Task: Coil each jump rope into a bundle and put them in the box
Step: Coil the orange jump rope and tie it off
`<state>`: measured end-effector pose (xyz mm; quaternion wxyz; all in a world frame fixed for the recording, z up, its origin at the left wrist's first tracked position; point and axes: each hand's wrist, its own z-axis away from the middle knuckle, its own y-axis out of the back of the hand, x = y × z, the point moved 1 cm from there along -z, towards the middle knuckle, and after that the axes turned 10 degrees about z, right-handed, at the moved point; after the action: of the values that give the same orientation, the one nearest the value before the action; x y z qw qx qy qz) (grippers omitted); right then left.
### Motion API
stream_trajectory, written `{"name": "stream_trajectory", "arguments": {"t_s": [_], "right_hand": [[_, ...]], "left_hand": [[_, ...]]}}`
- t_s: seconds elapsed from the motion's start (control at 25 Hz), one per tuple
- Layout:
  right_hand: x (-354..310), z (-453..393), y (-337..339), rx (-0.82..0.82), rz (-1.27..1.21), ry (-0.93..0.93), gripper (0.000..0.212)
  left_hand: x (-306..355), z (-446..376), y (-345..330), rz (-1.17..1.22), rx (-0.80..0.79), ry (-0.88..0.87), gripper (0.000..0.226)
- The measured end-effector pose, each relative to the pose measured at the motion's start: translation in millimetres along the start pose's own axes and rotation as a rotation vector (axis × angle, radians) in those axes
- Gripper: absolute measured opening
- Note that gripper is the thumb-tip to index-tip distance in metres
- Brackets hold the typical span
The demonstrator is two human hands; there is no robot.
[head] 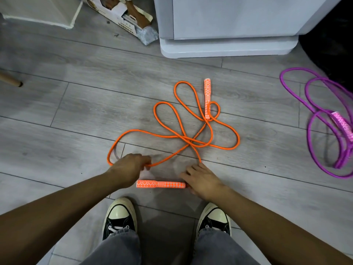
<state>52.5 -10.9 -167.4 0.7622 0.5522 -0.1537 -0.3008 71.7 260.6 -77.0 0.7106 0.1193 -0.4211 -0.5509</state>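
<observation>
Grey jeans and two black sneakers (120,217) with cream toe caps at the bottom edge, planted on grey plank floor (66,111). Just beyond the toes, near handle (160,184) of the orange jump rope (191,138), lying crosswise between both hands. Right hand (201,181) at that handle's cord end, fingers curled over the spot where cord leaves the handle; whether pinching the cord or only resting on it, cannot tell. Left hand (129,169) on the nearest loop, fingertips closed narrowly around the cord. Rest of the orange cord sprawled ahead in several overlapping loops, strands crossing at one point, far handle (207,98) lying across a small loop. Purple jump rope (324,119) loose at the right edge, well apart, not yet bundled. Printed cardboard box (122,14) far off at top left, beside a pale cabinet (225,35); possibly the target box, though uncertain.

Likely risks: pulling cord toward the body while strands cross could tighten the crossing into a knot. Far handle could snag in its small loop and drag the pile along. Uneven loop sizes could give a bundle that springs apart on lifting. Near handle, seemingly held by neither hand, could roll or swing when the cord lifts.
</observation>
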Motion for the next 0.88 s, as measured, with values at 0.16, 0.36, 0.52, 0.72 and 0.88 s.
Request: {"name": "stream_trajectory", "arguments": {"t_s": [0.16, 0.36, 0.52, 0.72, 0.88], "right_hand": [[17.5, 12.6, 5.5, 0.233, -0.033, 0.011, 0.019], [8.1, 3.4, 68.5, 0.42, -0.349, -0.05, 0.016], [7.5, -9.4, 117.9, 0.407, -0.823, -0.276, 0.015], [87.0, 7.9, 92.2, 0.02, -0.84, -0.389, 0.016], [120.8, 45.7, 101.5, -0.119, -0.978, -0.462, 0.021]], "left_hand": [[-14.5, 6.5, 1.0, -0.703, -0.169, 0.12, 0.046], [25.6, 1.1, 4.3, 0.004, -0.135, -0.127, 0.073], [65.4, 6.7, 27.5, 0.355, 0.033, -0.284, 0.006], [36.6, 19.2, 118.1, 1.189, 0.636, 0.048, 0.02], [15.0, 45.6, 194.9, 1.529, 0.972, 0.19, 0.017]]}}
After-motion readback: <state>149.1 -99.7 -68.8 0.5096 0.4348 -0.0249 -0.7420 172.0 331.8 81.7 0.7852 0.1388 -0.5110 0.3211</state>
